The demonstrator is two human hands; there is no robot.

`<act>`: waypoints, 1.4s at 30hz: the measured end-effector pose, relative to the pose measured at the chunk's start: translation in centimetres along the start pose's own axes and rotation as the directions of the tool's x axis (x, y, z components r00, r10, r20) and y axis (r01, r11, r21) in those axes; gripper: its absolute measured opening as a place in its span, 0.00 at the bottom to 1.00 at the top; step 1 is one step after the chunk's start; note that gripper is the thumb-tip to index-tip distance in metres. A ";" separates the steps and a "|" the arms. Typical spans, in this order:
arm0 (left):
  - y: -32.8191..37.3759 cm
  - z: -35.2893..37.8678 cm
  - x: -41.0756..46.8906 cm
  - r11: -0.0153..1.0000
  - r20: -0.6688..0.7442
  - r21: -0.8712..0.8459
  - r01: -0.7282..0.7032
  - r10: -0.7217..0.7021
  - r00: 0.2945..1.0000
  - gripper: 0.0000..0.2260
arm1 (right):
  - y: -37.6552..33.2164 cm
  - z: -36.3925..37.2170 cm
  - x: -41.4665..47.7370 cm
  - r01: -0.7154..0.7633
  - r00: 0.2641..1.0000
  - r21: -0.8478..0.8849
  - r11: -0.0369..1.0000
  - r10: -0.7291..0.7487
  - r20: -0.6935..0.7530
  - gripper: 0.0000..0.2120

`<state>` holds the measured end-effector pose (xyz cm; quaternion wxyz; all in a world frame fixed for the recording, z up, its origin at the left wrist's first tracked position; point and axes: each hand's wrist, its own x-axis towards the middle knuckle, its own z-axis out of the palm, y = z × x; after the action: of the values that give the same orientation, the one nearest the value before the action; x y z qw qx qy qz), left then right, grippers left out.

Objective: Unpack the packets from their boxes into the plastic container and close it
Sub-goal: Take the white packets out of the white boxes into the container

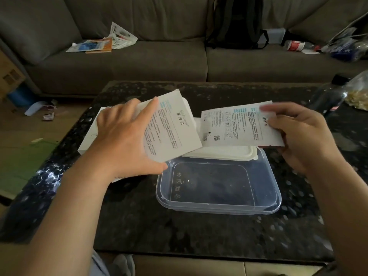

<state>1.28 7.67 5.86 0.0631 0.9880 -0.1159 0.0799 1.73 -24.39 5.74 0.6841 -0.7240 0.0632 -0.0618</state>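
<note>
Currently, a flat white box [171, 128] printed with text is gripped by the left hand [123, 136], the thumb curled under its near edge and the fingers spread over its top. It is held tilted above the far left corner of the clear plastic container [264, 176]. A white packet [237, 126] with small print and a square code is pinched at its right end by the right hand [298, 134], and is held in the air over the far side of the container, just right of the box; the fingertips there are blurred. The container is seen lying open on the dark speckled surface [179, 232], with nothing inside it. A white lid [223, 153] is set just beyond it, touching its far rim. A second white box [90, 132] is partly hidden under the left hand, on the left part of the surface. A dark bottle [328, 96] is placed at the far right edge. Beyond the surface, papers [99, 44] and a black backpack [237, 22] are left on a grey sofa [159, 62].
</note>
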 end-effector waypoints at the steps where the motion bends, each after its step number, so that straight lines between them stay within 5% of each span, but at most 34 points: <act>1: -0.2 0.0 -0.1 1.000 -0.002 0.008 0.015 -0.015 1.000 0.61 | -0.1 -0.3 0.0 -0.016 0.998 0.023 1.000 0.014 0.061 0.18; 5: -0.8 0.2 -0.1 0.998 -0.003 0.012 0.063 -0.063 0.998 0.60 | -0.5 -1.1 -0.4 0.003 0.947 0.049 0.999 -0.018 0.321 0.23; 8: -1.2 0.5 0.0 0.997 -0.001 0.006 0.081 -0.081 0.997 0.60 | -0.4 -1.1 -0.5 0.149 0.954 -0.117 0.982 -0.112 0.279 0.06; 14: -1.9 0.9 0.1 0.993 0.002 0.036 0.114 -0.115 0.993 0.60 | -0.8 1.3 -1.2 0.220 0.955 -0.336 0.916 -0.131 0.266 0.08; 18: -2.8 0.9 0.1 0.986 0.002 0.019 0.163 -0.163 0.987 0.61 | -2.2 1.5 -0.9 0.190 0.971 -0.326 0.926 -0.128 0.204 0.08; 21: -3.0 0.7 0.1 0.985 -0.003 0.001 0.171 -0.171 0.985 0.61 | -2.6 2.3 -0.2 0.139 0.943 -0.435 0.890 0.014 0.331 0.11; 26: -2.7 0.9 0.3 0.985 0.009 -0.042 0.167 -0.167 0.986 0.61 | 1.9 7.2 2.0 0.119 0.804 -0.730 0.673 0.367 0.468 0.10; 28: -2.8 1.0 0.2 0.985 0.004 -0.045 0.164 -0.164 0.986 0.61 | 3.8 8.8 2.7 0.150 0.803 -0.779 0.609 0.384 0.455 0.11; 32: -3.2 1.0 0.3 0.986 -0.017 -0.038 0.162 -0.163 0.986 0.61 | 6.0 9.6 1.8 0.301 0.801 -0.797 0.523 0.315 0.509 0.31; 38: -2.7 1.1 0.4 0.988 -0.008 -0.071 0.140 -0.141 0.990 0.60 | 8.4 9.1 0.1 0.669 0.688 -0.736 0.109 0.283 0.668 0.37; 42: -2.5 1.2 0.2 0.989 0.005 -0.078 0.128 -0.128 0.992 0.60 | 9.5 9.3 -0.1 0.758 0.564 -0.641 0.122 0.372 0.737 0.38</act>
<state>2.24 9.90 4.47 0.1066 0.9902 -0.0554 0.0709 3.25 -15.74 -4.25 -0.0327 -0.9165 -0.3373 0.2124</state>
